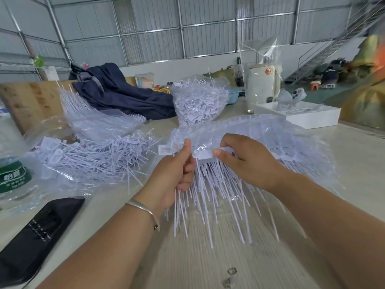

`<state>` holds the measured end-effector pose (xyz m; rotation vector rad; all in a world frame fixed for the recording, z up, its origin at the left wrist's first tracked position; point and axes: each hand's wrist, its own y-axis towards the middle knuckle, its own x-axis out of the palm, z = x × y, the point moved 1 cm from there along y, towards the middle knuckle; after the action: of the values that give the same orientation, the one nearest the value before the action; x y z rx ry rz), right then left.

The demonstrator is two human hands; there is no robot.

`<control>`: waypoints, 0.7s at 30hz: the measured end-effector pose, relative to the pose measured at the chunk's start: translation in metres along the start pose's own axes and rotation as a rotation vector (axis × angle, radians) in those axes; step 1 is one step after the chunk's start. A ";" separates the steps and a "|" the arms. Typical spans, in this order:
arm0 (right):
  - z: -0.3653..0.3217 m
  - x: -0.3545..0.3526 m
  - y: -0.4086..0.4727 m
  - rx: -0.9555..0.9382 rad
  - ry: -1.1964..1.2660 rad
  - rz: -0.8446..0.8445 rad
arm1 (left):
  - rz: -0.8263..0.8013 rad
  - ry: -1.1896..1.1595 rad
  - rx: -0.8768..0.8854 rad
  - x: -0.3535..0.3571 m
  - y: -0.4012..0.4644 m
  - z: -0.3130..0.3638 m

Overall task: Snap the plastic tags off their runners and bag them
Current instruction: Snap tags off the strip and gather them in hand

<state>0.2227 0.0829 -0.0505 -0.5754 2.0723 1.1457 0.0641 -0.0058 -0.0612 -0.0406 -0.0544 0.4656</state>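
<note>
Your left hand [179, 170] is fisted round the stems of a tag strip [208, 180] held just above the table [208, 257]; your right hand [243, 159] pinches its head block, thumb on top. Risk: stems fan loose below your grip, so a hard twist could scatter them or snap stems instead of the runner. Loose tags [98, 157] sit left, the filled bag [200, 101] behind.

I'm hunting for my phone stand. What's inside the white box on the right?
In the white box a pale blue-grey object stands upright beside a looped cable. The near wall hides the box floor, so anything lying flat there can't be seen.
</note>
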 end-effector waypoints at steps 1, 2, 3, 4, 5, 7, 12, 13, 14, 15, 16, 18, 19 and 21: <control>0.000 -0.001 0.000 -0.002 0.019 -0.001 | -0.008 0.010 0.025 -0.001 0.001 0.000; -0.001 -0.002 0.000 -0.004 0.043 -0.004 | -0.020 0.020 0.049 -0.002 0.001 0.001; -0.001 -0.002 0.000 -0.009 0.058 -0.013 | -0.036 0.031 0.072 -0.003 0.000 0.002; -0.001 -0.001 0.000 -0.015 0.058 -0.023 | -0.046 0.036 0.089 -0.002 0.000 0.002; -0.001 -0.001 0.000 -0.023 0.054 -0.027 | -0.054 0.044 0.101 -0.002 0.000 0.002; -0.001 0.001 0.002 -0.027 0.054 0.000 | -0.048 0.084 0.113 -0.003 -0.001 0.001; 0.001 -0.004 0.005 -0.049 0.009 0.121 | -0.008 0.151 0.104 -0.006 0.001 -0.001; 0.001 -0.004 0.005 -0.056 -0.031 0.121 | -0.009 0.151 0.125 -0.005 0.002 0.000; 0.002 -0.005 0.005 -0.061 -0.076 0.115 | -0.007 0.148 0.150 -0.004 0.002 0.000; 0.003 -0.005 0.004 -0.058 -0.112 0.109 | -0.004 0.139 0.169 -0.004 0.002 0.000; 0.004 -0.006 0.004 -0.044 -0.134 0.105 | 0.001 0.121 0.182 -0.004 0.002 0.000; 0.007 -0.012 0.004 0.030 -0.139 0.106 | -0.006 0.066 0.183 -0.007 0.004 0.001; 0.009 -0.015 0.004 0.084 -0.118 0.101 | -0.012 0.043 0.169 -0.008 0.004 0.002; 0.012 -0.021 0.003 0.170 -0.036 0.073 | -0.038 0.005 0.145 -0.010 0.004 0.004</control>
<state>0.2383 0.0958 -0.0376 -0.3981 2.1487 1.0002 0.0536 -0.0068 -0.0580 0.1011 -0.0160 0.4307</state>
